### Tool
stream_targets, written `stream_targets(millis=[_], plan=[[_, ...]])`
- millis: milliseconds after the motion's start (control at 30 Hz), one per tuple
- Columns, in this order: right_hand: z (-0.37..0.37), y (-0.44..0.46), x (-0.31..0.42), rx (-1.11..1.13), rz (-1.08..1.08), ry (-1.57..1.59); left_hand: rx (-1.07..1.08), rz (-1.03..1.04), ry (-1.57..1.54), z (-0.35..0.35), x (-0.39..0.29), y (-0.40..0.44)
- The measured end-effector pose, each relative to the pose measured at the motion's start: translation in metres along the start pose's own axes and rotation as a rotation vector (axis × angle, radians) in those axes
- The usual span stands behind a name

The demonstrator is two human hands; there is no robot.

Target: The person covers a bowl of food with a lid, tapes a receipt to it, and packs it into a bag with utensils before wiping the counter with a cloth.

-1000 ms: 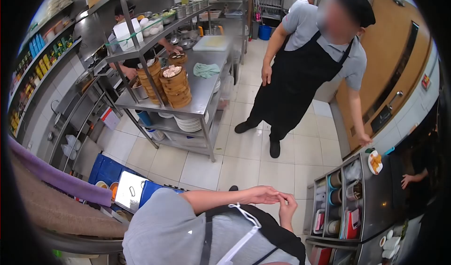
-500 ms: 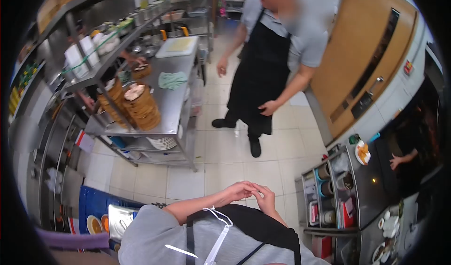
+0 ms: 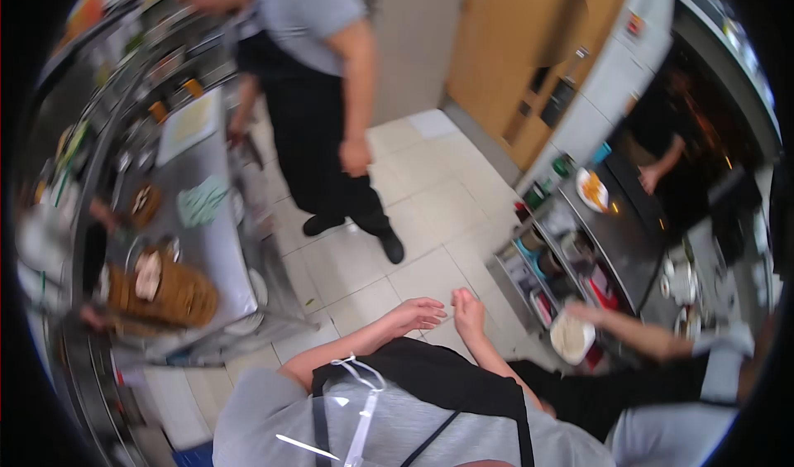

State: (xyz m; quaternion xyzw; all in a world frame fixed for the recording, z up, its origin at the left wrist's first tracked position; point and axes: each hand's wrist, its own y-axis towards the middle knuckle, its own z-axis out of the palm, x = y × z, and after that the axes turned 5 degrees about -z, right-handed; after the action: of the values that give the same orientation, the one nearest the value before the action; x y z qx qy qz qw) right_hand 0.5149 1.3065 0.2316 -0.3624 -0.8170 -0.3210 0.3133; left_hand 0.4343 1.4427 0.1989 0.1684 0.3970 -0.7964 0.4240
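Observation:
My left hand is held in front of my black apron, its fingers stretched out and slightly bent, with nothing in it. Just across a small gap, my right hand has its fingers curled in; whether anything is inside is hidden. Both hands hang in the air over the tiled floor, touching no counter. A white mask strap or cord hangs over my chest.
A co-worker in a black apron stands ahead at a steel counter with stacked brown baskets and a green cloth. At right, another person holds a white container by a shelf unit. A plate of food sits above.
My hands have come apart; before, their fingertips met. My view has turned to the right. The co-worker ahead now faces the counter, and a person with a white container has appeared at right.

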Motion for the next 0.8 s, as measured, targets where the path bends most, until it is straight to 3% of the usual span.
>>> stream_targets(millis=[133, 200, 233, 300, 333, 400, 433, 500, 633, 800], plan=[[0.001, -0.014, -0.011, -0.048, 0.127, -0.066, 0.01, 0.062, 0.069, 0.011, -0.004, 0.022], [-0.005, -0.018, -0.027, -0.049, 0.37, 0.232, -0.032, 0.16, 0.21, 0.026, -0.014, 0.036], [-0.009, -0.021, -0.036, -0.1, 0.403, 0.232, 0.003, 0.122, 0.241, 0.032, -0.014, 0.046], [-0.021, -0.027, -0.051, -0.113, 0.586, 0.584, -0.091, 0.317, 0.685, 0.045, -0.014, 0.067], [-0.033, -0.031, -0.048, -0.128, 0.69, 0.787, -0.057, 0.303, 0.705, 0.052, -0.016, 0.076], [-0.048, -0.041, -0.046, -0.195, 0.807, 0.917, -0.085, 0.771, 1.281, 0.068, -0.015, 0.092], [-0.054, -0.048, -0.048, -0.223, 0.911, 1.048, -0.047, 0.769, 1.293, 0.077, -0.013, 0.099], [-0.07, -0.066, -0.07, -0.261, 0.905, 1.117, 0.038, 0.967, 1.464, 0.105, -0.011, 0.114], [-0.116, -0.1, -0.089, -0.332, 0.852, 1.321, 0.186, 1.021, 1.598, 0.161, 0.008, 0.141], [-0.178, -0.157, -0.139, -0.523, 0.748, 1.278, 0.467, 0.85, 1.527, 0.233, 0.048, 0.197]])
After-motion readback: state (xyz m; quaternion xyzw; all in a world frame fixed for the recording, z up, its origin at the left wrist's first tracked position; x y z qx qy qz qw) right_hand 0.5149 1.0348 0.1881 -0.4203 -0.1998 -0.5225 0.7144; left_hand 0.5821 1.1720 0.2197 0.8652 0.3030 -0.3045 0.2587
